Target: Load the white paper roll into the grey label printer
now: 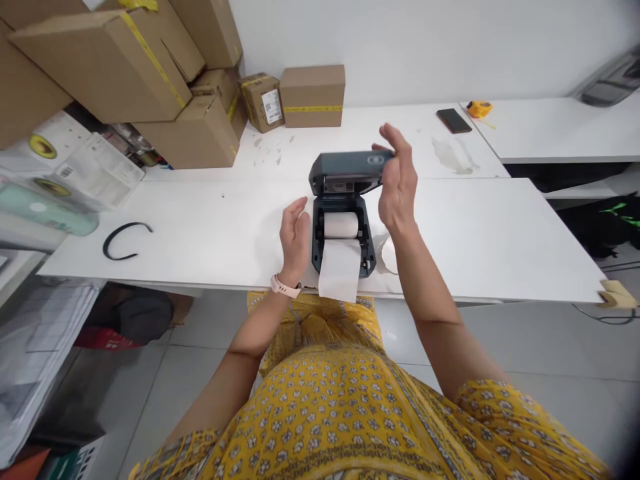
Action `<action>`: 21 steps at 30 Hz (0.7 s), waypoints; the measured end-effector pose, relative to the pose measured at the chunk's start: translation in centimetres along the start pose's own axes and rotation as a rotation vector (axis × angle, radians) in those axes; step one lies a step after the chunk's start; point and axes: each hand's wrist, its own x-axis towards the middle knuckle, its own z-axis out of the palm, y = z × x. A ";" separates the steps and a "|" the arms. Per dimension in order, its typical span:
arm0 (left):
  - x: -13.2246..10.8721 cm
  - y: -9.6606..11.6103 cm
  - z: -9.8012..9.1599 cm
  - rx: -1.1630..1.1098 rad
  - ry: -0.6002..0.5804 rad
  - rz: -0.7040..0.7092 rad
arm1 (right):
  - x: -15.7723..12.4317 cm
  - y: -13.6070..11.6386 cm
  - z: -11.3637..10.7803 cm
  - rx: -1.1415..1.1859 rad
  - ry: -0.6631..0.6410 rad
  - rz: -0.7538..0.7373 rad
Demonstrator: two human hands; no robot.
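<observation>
A dark label printer (369, 233) stands on the white table near its front edge, its lid (353, 162) raised. Inside sits a white paper roll (341, 225), and a loose strip of paper (340, 270) runs out toward me over the table edge. My right hand (399, 180) grips the lid at its right side, some fingers reaching behind it. Close by the printer's left side, my left hand (295, 237) is open and holds nothing, its fingers slightly bent. Partly hidden behind my right forearm is a round white item (389, 255).
Cardboard boxes (200, 133) are stacked at the back left, with a smaller box (313, 97) against the wall. A black headband-like loop (120, 240) lies on the left. Toward the back right are a phone (454, 121) and a yellow tape measure (479, 109).
</observation>
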 end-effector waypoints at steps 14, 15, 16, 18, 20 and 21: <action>-0.4 -4.4 0.2 0.102 -0.140 -0.305 | 10.6 8.5 2.3 0.031 -0.039 0.090; 0.0 -4.5 0.2 0.126 -0.153 -0.338 | 9.5 7.3 1.9 0.009 0.025 0.053; 0.6 -4.5 0.2 0.152 -0.171 -0.364 | 8.1 6.0 1.6 -0.023 0.092 0.014; 1.5 -4.4 0.3 0.219 -0.209 -0.391 | 4.6 3.6 1.3 -0.108 0.161 -0.063; 2.3 -4.0 0.4 0.297 -0.250 -0.390 | 1.0 1.9 1.3 -0.150 0.010 -0.125; 2.6 -3.7 0.5 0.335 -0.269 -0.390 | -0.4 1.4 1.4 -0.155 -0.105 -0.146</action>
